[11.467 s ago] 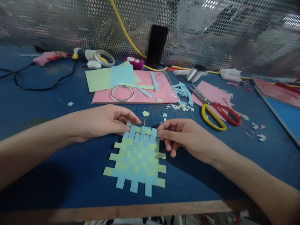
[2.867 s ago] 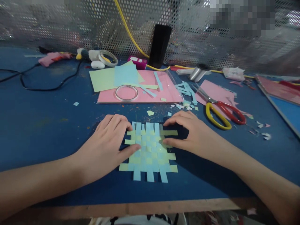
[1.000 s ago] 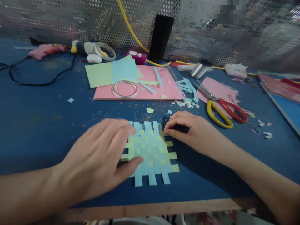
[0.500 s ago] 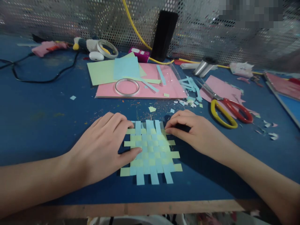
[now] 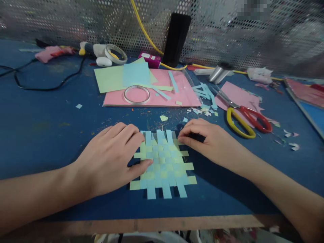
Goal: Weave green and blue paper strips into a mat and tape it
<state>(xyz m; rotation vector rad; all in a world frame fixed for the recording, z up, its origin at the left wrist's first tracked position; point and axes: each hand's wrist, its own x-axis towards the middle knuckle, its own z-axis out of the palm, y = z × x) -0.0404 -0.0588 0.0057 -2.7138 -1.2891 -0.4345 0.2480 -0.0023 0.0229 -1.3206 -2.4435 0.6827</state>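
A mat woven from light blue and pale green paper strips (image 5: 162,165) lies flat on the blue table in front of me. My left hand (image 5: 113,155) rests along its left side. Its thumb is stretched out apart from the fingers, with the tip on the mat. The index fingertip touches the upper left edge and covers the end of the top green strip. At the upper right edge, my right hand (image 5: 199,133) pinches the other end of that strip between thumb and index finger. Loose strip ends stick out on the mat's right and near sides.
Scissors (image 5: 241,116) with yellow and red handles lie at right beside pink paper (image 5: 238,94). Beyond the mat are a pink paper pack (image 5: 113,100), a tape ring (image 5: 136,102), green paper (image 5: 108,81), cut blue strips (image 5: 206,92) and scraps. A black phone (image 5: 177,40) leans at the back.
My left index finger has moved slightly down, over the left end of the top green strip, which was showing before. The right hand keeps its pinch in nearly the same place.
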